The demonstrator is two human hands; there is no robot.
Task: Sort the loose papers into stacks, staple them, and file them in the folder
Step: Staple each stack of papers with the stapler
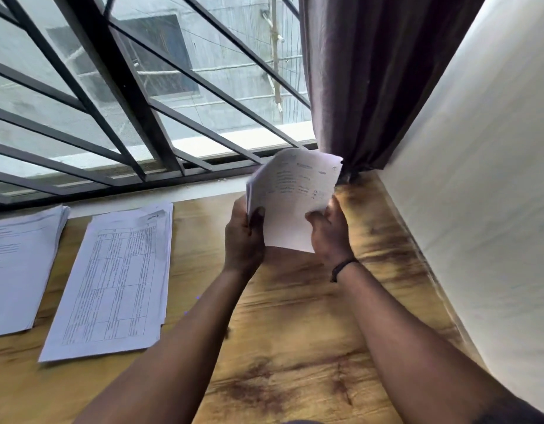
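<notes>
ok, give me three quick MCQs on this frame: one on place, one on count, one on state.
1. Where do the stacks lie relative to the hands?
A. To their left
B. To their right
C. Under them

2. How many stacks lie on the table?
A. One
B. Two
C. Four

3. What is the state of the held sheets?
A. Flat on the table
B. Lifted, gripped by both hands
C. Pinched by one hand only

Answers:
1 A: the near stack and the far stack lie left of both hands.
2 B: only those two rest on the table.
3 B: the left hand and right hand grip the sheets by their side edges, above the table.
</notes>
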